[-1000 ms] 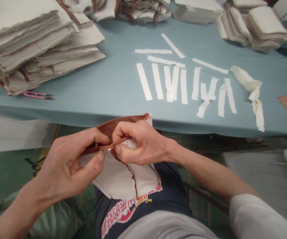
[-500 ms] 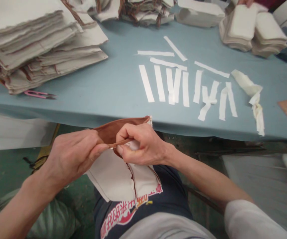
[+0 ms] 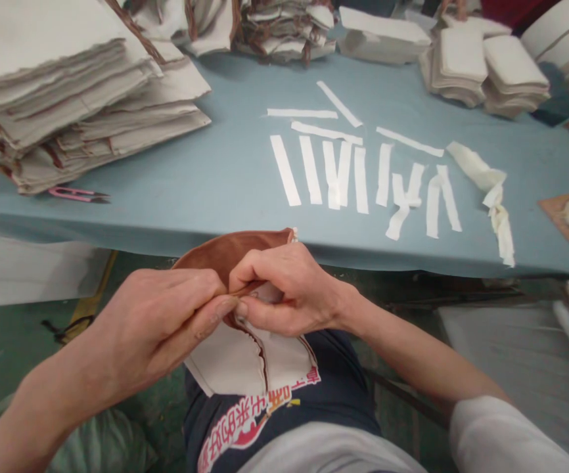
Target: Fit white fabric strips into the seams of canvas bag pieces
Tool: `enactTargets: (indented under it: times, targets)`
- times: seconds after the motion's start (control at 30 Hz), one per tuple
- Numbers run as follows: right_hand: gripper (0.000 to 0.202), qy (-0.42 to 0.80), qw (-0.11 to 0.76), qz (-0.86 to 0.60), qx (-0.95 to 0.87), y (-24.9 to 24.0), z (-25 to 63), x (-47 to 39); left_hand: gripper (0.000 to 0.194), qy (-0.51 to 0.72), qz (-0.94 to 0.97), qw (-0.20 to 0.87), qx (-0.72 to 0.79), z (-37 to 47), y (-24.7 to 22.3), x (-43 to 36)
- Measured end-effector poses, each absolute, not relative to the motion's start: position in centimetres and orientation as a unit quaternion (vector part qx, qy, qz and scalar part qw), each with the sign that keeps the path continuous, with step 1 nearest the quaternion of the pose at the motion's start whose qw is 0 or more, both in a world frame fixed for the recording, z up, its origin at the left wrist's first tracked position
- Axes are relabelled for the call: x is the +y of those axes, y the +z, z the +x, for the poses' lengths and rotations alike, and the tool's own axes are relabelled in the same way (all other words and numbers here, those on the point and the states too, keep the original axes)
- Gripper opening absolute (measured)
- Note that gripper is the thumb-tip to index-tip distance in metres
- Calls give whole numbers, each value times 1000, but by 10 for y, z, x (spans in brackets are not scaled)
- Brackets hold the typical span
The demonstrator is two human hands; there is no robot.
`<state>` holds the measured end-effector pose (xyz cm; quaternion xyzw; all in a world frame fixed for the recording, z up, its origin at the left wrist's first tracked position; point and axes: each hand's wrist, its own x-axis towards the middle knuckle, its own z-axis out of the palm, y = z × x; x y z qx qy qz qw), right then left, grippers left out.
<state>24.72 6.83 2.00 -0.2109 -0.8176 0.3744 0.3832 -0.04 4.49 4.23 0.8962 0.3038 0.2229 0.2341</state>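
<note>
A pale blue cloth-covered table point(image 3: 225, 171) fills the upper half; at ten o'clock a tall stack of flat cream fabric pieces with brown trim point(image 3: 68, 98) lies on it; just below that stack, at nine o'clock, a small pink thread snip point(image 3: 75, 194); near centre, toward one o'clock, a scatter of narrow white paper strips point(image 3: 353, 167); beside them at two o'clock a crumpled cream strip point(image 3: 491, 190); at the far edge, one o'clock, piles of folded cream squares point(image 3: 486, 69); at three o'clock a brown card point(image 3: 568, 220).
</note>
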Motion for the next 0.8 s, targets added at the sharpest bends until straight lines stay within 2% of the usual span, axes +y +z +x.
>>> enactTargets:
  times: [0.2,0.33,0.5,0.63,0.8]
  targets:
    - [25,506,328,-219,-767,37,249,77,38,274,839,355,308,10,49,45]
    - [33,586,293,-206,-727,33,249,78,41,297,816,385,313,15,45,46]
    - [42,605,292,-208,-711,19,249,82,33,307,805,372,346,16,37,40]
    - [48,635,277,-197,-693,9,243,80,38,319,758,445,356,25,43,29]
    - [42,689,357,-147,-613,11,228,66,37,410,681,484,366,41,51,13]
